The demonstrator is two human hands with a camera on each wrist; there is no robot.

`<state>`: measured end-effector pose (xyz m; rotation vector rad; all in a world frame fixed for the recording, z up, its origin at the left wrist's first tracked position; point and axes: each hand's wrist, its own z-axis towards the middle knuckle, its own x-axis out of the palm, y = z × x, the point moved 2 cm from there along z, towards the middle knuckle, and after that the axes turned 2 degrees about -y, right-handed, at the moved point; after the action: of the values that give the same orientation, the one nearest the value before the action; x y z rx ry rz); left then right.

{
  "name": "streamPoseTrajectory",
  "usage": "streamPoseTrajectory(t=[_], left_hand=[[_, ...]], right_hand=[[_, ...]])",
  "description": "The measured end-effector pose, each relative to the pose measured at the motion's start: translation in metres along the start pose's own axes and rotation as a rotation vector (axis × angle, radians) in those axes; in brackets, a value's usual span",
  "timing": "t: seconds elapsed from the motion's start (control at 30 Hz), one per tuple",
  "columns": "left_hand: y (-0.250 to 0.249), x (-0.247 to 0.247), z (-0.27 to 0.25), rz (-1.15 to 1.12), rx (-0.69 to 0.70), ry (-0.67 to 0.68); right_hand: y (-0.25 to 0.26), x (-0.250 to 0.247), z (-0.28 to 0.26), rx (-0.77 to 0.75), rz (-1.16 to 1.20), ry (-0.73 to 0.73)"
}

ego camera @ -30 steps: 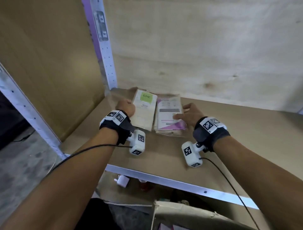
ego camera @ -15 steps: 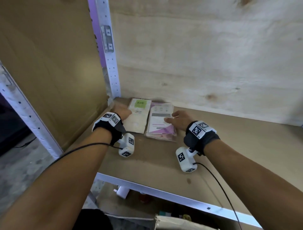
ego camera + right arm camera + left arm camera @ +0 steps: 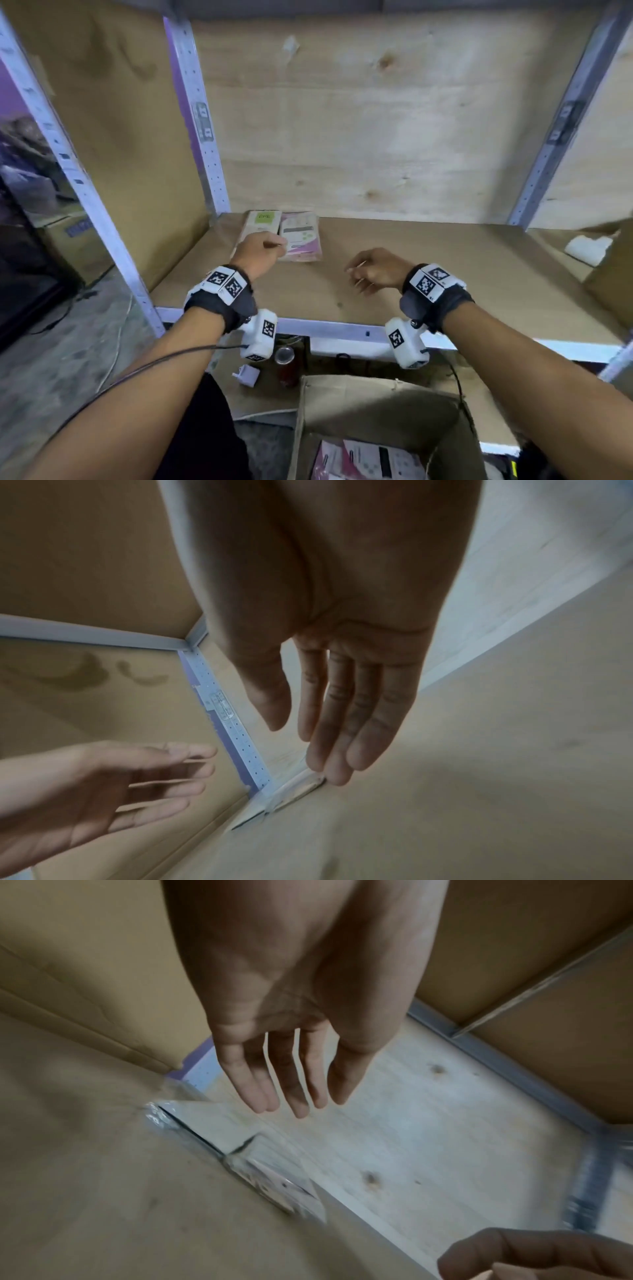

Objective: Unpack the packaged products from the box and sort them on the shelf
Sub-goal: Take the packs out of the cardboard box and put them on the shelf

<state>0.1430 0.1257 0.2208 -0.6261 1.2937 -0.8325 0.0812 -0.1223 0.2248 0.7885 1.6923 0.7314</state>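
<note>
Two flat packaged products lie side by side in the shelf's back left corner: a white pack with a green label [image 3: 263, 222] and a pink-and-white pack [image 3: 301, 236]. My left hand [image 3: 261, 248] hovers just in front of them, fingers straight and empty [image 3: 284, 1096]. Further right, my right hand [image 3: 368, 270] hangs over the bare shelf board [image 3: 445, 267], fingers relaxed and holding nothing [image 3: 329, 739]. Below the shelf stands the open cardboard box [image 3: 376, 411], with more pink-and-white packs [image 3: 366, 460] inside.
Plywood forms the back wall; a brown board closes the left side. Metal uprights [image 3: 202, 130] frame the shelf. On the lower level are a red can [image 3: 287, 365] and a white adapter [image 3: 247, 375]. At the far right sits another carton [image 3: 613, 270].
Both hands have let go of the two packs and drawn back toward the shelf's front edge. The head view has pulled back and tilted, now showing the box below.
</note>
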Motion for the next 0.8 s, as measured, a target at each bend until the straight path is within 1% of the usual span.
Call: streamPoseTrajectory(t=[0.13,0.23,0.33,0.43,0.53,0.7,0.8], left_hand=[[-0.035,0.023,-0.059,-0.008,0.068,0.073],[-0.046,0.042,-0.099,-0.054,0.080,0.160],[-0.043,0.065,-0.134,-0.052,0.047,0.246],[-0.031,0.092,-0.164,-0.008,0.003,0.343],[-0.014,0.118,-0.191,0.024,-0.060,0.442],[0.022,0.162,-0.224,0.055,-0.229,0.679],[0.047,0.185,-0.231,0.070,-0.328,0.726]], right_hand=[[-0.022,0.002,-0.066,0.000,0.007,0.034],[-0.038,0.003,-0.103,-0.004,0.008,0.028],[-0.057,0.008,-0.135,0.019,0.009,0.019],[-0.083,0.016,-0.158,0.044,-0.127,0.007],[-0.112,0.027,-0.171,0.053,-0.263,0.006],[-0.157,0.057,-0.165,0.099,-0.362,0.097],[-0.185,0.077,-0.152,0.148,-0.399,0.124]])
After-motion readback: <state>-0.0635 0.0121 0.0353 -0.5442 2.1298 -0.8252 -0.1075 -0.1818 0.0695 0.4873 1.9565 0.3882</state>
